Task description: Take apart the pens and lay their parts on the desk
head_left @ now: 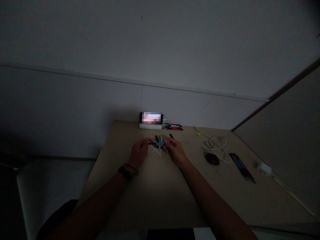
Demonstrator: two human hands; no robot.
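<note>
Between my two hands a blue and black pen (pixel 159 143) is held level above the table. My left hand (pixel 139 151) pinches its dark end, and a dark band circles that wrist. At the other end, my right hand (pixel 175 151) has its fingers closed on the blue part. Loose pen parts lie on the table just under and behind the pen: thin white sticks (pixel 156 150), a black piece (pixel 156 138) and some red bits. Another black piece (pixel 171 136) rests behind my right hand. Dim light hides the finer detail of the fingertips.
A lit phone (pixel 151 118) leans on a white box (pixel 150 126) by the wall, with several pens (pixel 173 126) beside it. To the right are a coiled white cable (pixel 217 144), a black mouse (pixel 212 159), more pens (pixel 242 166) and a white plug (pixel 264 169) on the table (pixel 155 200).
</note>
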